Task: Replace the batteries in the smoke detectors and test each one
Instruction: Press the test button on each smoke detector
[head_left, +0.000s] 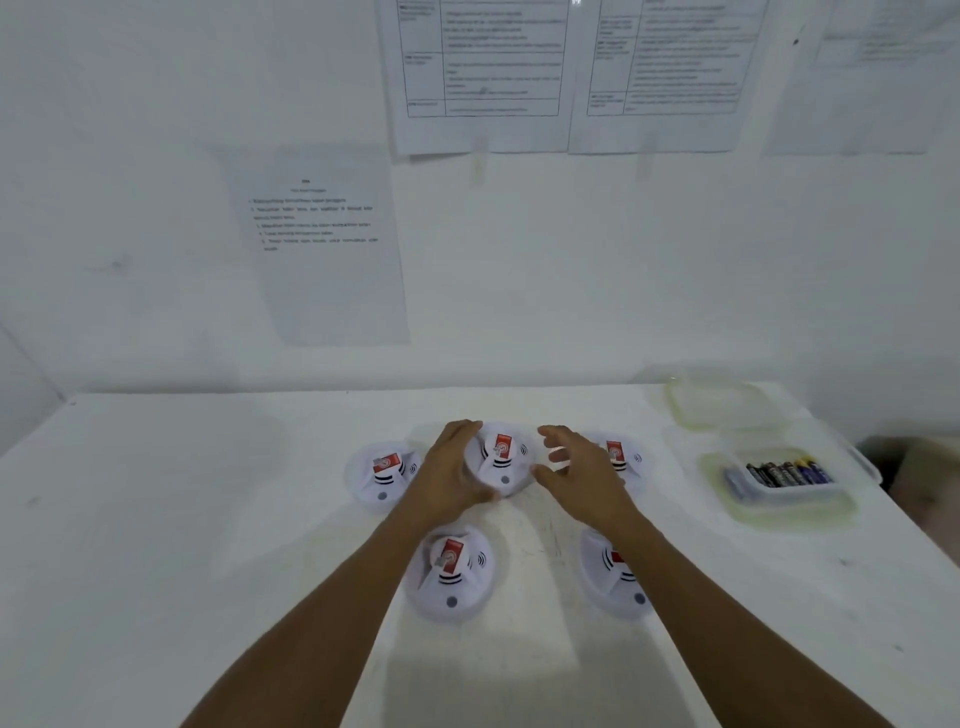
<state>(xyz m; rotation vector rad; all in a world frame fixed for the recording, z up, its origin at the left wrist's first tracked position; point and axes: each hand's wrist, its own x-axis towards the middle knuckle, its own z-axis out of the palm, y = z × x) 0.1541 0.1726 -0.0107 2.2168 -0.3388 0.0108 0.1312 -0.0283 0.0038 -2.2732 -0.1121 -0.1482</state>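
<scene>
Head view, so you're looking straight down your own arms here. You're right at the start of the job as far as I can tell: every one of the smoke detectors (449, 571) sits face up on the table (208, 519), and none looks opened.

Your left hand (447, 467) is wrapped round the left side of the middle detector (501, 457) in the back row, fingers curled onto its rim. Your right hand (582, 478) is spread wide and holding nothing, thumb just beside that same unit's right edge. Can't tell if the unit is off the table yet; it's a bit blurry.

Next move, I'd guess: get the right hand onto it too, flip it over and twist or pop the back off to reach the battery bay. One hand has to brace the body while the other turns.

Counts:
- Detectors: five, three in the back row and two in front.
- Batteries (784, 473): a row in the clear tub (779, 512) off to your right, too small to count properly.
- One tub, with one lid (722, 405) lying behind it.
- Printed sheets (322, 244) on the wall: four in view.
</scene>
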